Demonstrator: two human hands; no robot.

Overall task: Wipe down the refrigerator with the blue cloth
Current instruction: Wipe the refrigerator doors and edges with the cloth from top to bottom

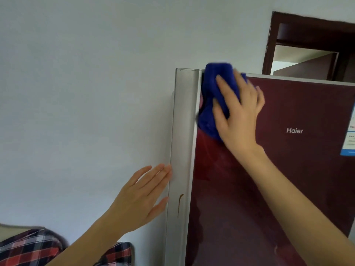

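Our right hand (240, 112) lies flat, fingers spread and straight, gripping nothing but pressing the bunched blue fluffy cloth (215, 87) against the top left corner of the glossy dark red refrigerator door (288, 169), the cloth lapping over its upper edge. Lower left, our left hand (142, 196), fingers straight and empty, touches the refrigerator's silver metal side panel (182, 131)

Pale wall (86, 93) fills my view from nine o'clock round to twelve. Up at one o'clock, a dark brown door frame (272, 41) opens onto a bright room, with a brown panel (307, 66) showing inside. Down at seven o'clock, red-and-black plaid fabric (28, 246) lies bunched.
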